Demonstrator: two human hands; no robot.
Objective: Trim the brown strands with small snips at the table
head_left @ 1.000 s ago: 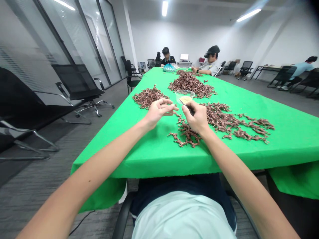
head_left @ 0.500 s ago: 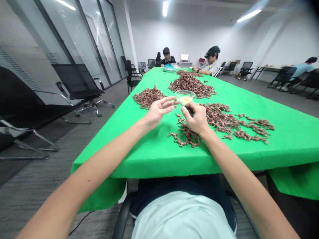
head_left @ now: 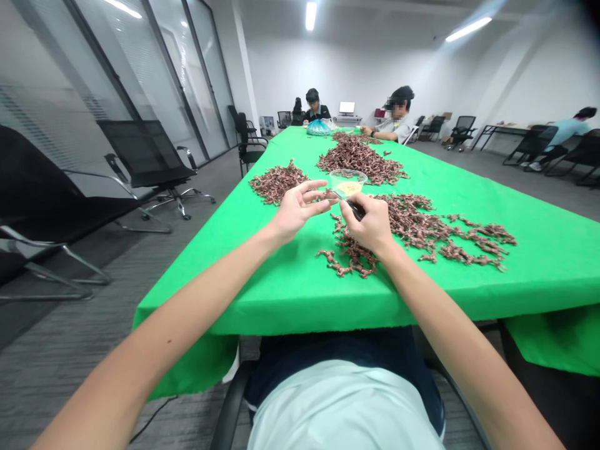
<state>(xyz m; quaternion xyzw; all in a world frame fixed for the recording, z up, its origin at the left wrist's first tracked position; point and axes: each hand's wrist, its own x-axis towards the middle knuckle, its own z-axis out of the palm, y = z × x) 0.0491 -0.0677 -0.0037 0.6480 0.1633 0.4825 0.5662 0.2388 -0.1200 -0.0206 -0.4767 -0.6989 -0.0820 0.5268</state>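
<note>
My left hand (head_left: pixel 302 209) holds a small brown figure (head_left: pixel 329 195) at its fingertips, the other fingers spread. Close on its right, my right hand (head_left: pixel 368 219) is closed around a tool with a black handle (head_left: pixel 357 209), whose thin metal tip reaches the figure. Just beyond both hands stands a clear round bowl (head_left: pixel 349 178) with pale yellowish bits inside. Small brown figures lie in a pile at the left (head_left: pixel 280 181), in a large pile behind the bowl (head_left: pixel 360 159), and in a spread heap beside and below my right hand (head_left: pixel 417 222).
A green cloth (head_left: pixel 262 294) covers the long table. At its far end are a blue bag (head_left: pixel 319 127) and two seated people. Black chairs (head_left: pixel 147 153) stand on the left. Another person sits at the far right.
The fingers of my left hand have shifted slightly around the small figure. The black-handled tool has tilted a little in my right hand.
</note>
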